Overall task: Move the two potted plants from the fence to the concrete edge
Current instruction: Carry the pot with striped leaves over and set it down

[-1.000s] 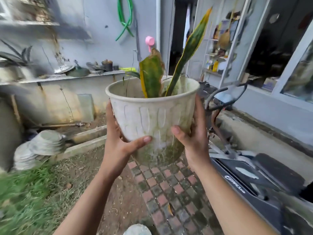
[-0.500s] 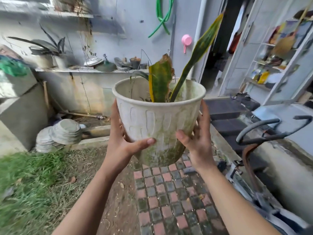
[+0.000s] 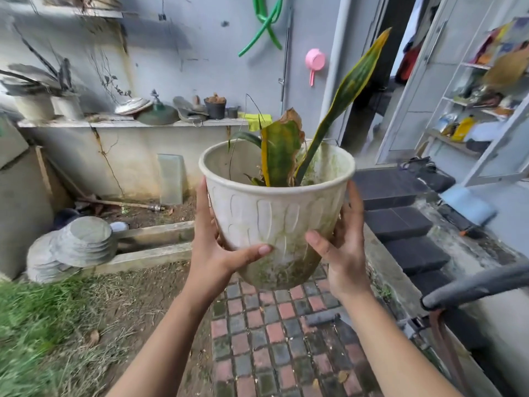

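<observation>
Hands, left [image 3: 213, 250] and right [image 3: 342, 247], hold pot [image 3: 274, 213] upright (leaves skyward).

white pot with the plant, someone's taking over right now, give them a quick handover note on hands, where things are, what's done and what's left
Left hand: gripping the left side of the white pot, thumb across its front.
Right hand: gripping the right side, thumb on the front.
The pot is held in the air, chest high, roughly upright, above the brick paving; its plant has one broad yellowed leaf and one tall leaf.
Done: this pot is picked up and in carry.
Left: set it down on the concrete edge, seen ahead to the left beyond the dirt. The second pot for the job cannot be identified in this view, so find it and bring it too.
</observation>
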Motion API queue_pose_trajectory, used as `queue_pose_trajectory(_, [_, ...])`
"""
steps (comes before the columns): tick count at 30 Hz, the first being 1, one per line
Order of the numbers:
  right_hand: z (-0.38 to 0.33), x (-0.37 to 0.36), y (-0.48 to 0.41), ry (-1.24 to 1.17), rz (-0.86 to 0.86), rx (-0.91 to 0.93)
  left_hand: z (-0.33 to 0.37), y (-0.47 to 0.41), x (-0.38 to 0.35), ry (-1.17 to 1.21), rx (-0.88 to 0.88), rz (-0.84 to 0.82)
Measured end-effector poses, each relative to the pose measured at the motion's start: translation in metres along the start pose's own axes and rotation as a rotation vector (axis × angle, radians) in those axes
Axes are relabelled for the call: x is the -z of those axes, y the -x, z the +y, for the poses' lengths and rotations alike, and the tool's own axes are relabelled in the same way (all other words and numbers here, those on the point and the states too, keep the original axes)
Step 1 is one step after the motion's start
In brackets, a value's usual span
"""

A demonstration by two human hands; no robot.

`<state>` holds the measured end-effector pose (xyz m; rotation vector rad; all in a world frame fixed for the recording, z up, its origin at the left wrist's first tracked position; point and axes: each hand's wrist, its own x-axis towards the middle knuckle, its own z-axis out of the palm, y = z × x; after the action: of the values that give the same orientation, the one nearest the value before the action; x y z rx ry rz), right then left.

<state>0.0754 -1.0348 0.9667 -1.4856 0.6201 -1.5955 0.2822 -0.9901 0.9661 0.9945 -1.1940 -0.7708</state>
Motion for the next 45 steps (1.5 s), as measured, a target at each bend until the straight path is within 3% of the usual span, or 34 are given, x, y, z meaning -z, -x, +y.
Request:
queue_pose_trajectory(11, [0.14, 0.067, -0.134, -0.166, -0.11, -0.063, -0.103, -0.111, -0.059, -0.144, 0.049, 0.134])
queue_pose_trajectory(19, [0.235, 0.085, -0.2, -0.119, -0.025, -0.163, -0.188, -0.202, -0.063, -0.155, 0.127, 0.085])
queue_pose_trajectory(25, [0.32, 0.08, -0.247, -0.05, 0.012, -0.223, -0.281, -0.285, -0.042, -0.107, 0.162, -0.008])
queue_pose_trajectory(34, [0.468, 0.063, -0.302, -0.011, 0.021, -0.316, -0.412, -0.379, -0.009, -0.086, 0.192, -0.019])
queue_pose_trajectory(39, [0.559, 0.06, -0.31, -0.045, 0.035, -0.457, -0.509, -0.407, 0.007, -0.091, 0.207, -0.043])
queue_pose_trajectory(45, [0.685, 0.069, -0.3, -0.04, 0.049, -0.424, -0.633, -0.419, 0.021, -0.096, 0.203, -0.027])
